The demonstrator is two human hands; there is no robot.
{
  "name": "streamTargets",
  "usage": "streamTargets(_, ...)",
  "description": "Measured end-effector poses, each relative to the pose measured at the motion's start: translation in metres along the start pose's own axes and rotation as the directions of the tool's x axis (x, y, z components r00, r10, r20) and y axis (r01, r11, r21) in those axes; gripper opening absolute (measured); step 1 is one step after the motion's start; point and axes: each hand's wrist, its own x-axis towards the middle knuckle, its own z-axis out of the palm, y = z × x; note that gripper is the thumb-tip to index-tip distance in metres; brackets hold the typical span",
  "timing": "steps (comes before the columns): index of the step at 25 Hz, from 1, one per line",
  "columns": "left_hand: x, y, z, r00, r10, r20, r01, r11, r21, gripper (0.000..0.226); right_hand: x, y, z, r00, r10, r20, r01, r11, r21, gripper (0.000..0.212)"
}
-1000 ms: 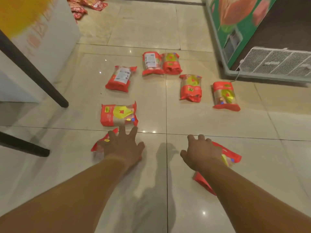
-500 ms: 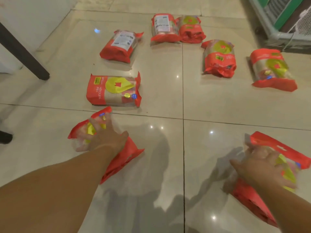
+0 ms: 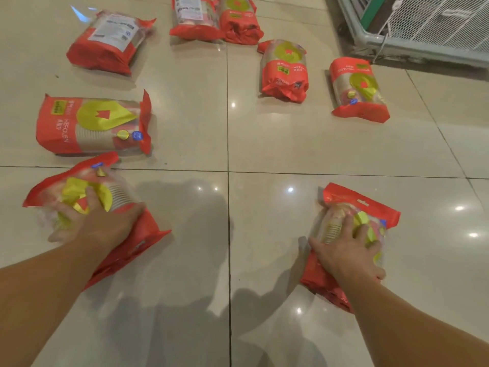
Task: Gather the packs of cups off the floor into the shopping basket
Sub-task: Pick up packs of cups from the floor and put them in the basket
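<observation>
Both hands (image 3: 95, 223) (image 3: 346, 252) grip cup packs (image 3: 148, 234) (image 3: 344, 202) on floor, 6 more beyond

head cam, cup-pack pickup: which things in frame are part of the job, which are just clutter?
Job:
- left hand, gripping near-left pack
- right hand, gripping near-right pack
- six other packs on the floor, e.g. sideways pack, far-right pack
- shopping basket: not in view

Clutter:
- white grille and green-trimmed frame, top right
</observation>
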Motion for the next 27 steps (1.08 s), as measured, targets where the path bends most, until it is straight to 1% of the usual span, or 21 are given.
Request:
streamTargets(1,-0.002,0.007,0.005,0.999,0.036,0.02,-0.036,0.999,0.007,0.12,-0.002,0.0,0.003,0.999,-0.047,-0.015,0.046,0.998,-0.041,0.115)
streamTargets(3,-0.008,0.023,0.019,0.991,0.126,0.049,-0.129,0.989,0.076,0.12,-0.008,-0.006,0.006,0.985,-0.166,-0.041,0.16,0.978,-0.131,0.113)
streamTargets(4,-0.015,0.032,0.025,0.984,0.167,0.055,-0.172,0.979,0.114,0.12,-0.01,-0.01,0.006,0.974,-0.22,-0.048,0.211,0.967,-0.146,0.111)
streamTargets(6,-0.033,0.05,0.035,0.972,0.224,0.075,-0.232,0.964,0.13,0.117,-0.015,-0.014,0.009,0.96,-0.273,-0.066,0.262,0.955,-0.14,0.112)
streamTargets(8,-0.054,0.065,0.043,0.959,0.266,0.096,-0.277,0.954,0.119,0.113,-0.018,-0.015,0.012,0.956,-0.278,-0.096,0.264,0.955,-0.138,0.116)
streamTargets(9,-0.065,0.071,0.045,0.952,0.288,0.102,-0.3,0.946,0.126,0.113,-0.018,-0.015,0.014,0.961,-0.262,-0.088,0.251,0.961,-0.118,0.118)
streamTargets(12,-0.086,0.084,0.057,0.932,0.339,0.126,-0.356,0.92,0.161,0.117,-0.018,-0.019,0.016,0.981,-0.193,0.012,0.193,0.981,-0.006,0.121)
streamTargets(14,-0.097,0.092,0.064,0.924,0.357,0.138,-0.377,0.909,0.176,0.123,-0.022,-0.023,0.017,0.981,-0.188,0.049,0.187,0.982,0.037,0.121)
streamTargets(18,-0.115,0.104,0.07,0.909,0.397,0.13,-0.416,0.885,0.21,0.12,-0.04,-0.029,0.026,0.966,-0.258,-0.016,0.257,0.966,-0.016,0.115)
streamTargets(22,-0.131,0.108,0.064,0.873,0.47,0.129,-0.487,0.848,0.209,0.112,-0.056,-0.044,0.027,0.952,-0.306,-0.016,0.305,0.952,-0.037,0.112)
streamTargets(25,-0.153,0.114,0.049,0.835,0.537,0.12,-0.549,0.802,0.235,0.109,-0.076,-0.046,0.01,0.933,-0.358,-0.045,0.354,0.931,-0.085,0.107)
streamTargets(27,-0.172,0.118,0.022,0.831,0.546,0.108,-0.555,0.795,0.246,0.107,-0.094,-0.047,-0.019,0.934,-0.351,-0.065,0.346,0.935,-0.081,0.103)
